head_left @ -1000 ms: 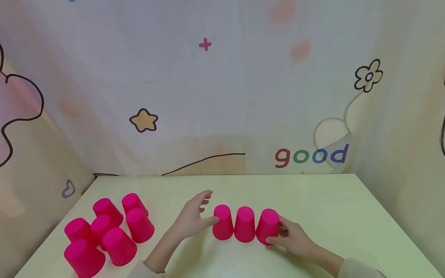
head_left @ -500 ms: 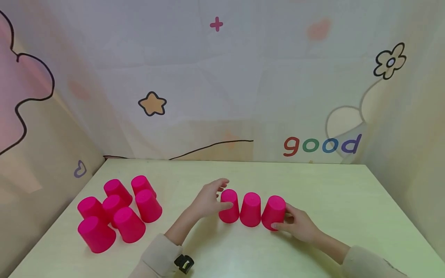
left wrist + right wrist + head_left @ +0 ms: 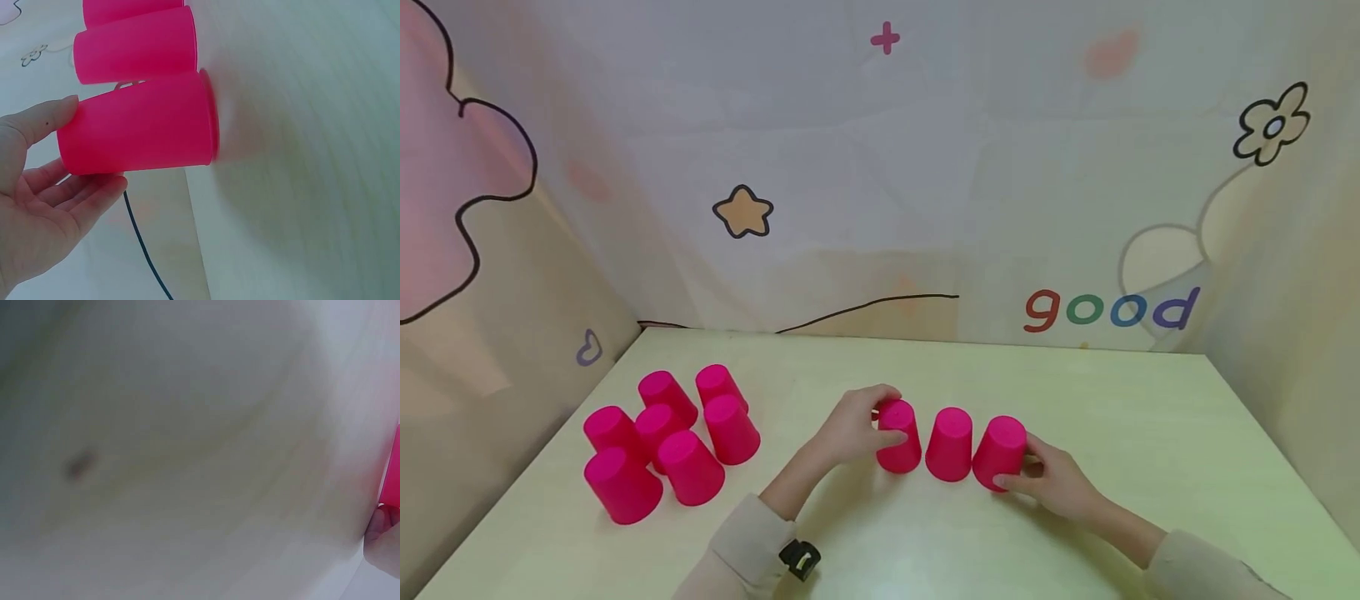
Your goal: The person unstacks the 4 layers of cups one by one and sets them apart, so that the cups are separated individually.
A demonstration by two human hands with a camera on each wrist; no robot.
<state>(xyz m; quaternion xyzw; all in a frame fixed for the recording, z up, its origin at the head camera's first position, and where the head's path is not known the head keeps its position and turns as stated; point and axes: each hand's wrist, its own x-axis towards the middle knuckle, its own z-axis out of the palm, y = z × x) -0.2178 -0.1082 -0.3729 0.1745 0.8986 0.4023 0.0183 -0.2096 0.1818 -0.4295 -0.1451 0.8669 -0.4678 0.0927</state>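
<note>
Three upside-down pink cups stand in a row on the table. My left hand (image 3: 853, 427) grips the left cup (image 3: 897, 457), thumb in front and fingers behind. The left wrist view shows that cup (image 3: 144, 125) between thumb and fingers, its rim by the tabletop. The middle cup (image 3: 950, 450) stands untouched, a narrow gap from the left one. At the row's right end, my right hand (image 3: 1063, 483) holds the right cup (image 3: 1000, 446) from its right side. Only a bit of the right hand (image 3: 384, 544) and a pink cup (image 3: 394, 475) show in the right wrist view.
Several more upside-down pink cups (image 3: 691, 471) stand close together at the left of the pale table (image 3: 970, 550). A printed cloth (image 3: 820, 183) rises along the table's back and sides. A black band (image 3: 800, 558) sits at the left sleeve.
My left hand has come in from beside the left cup and closed around it. A slight gap has opened between that cup and the middle one. The head view has tilted downward.
</note>
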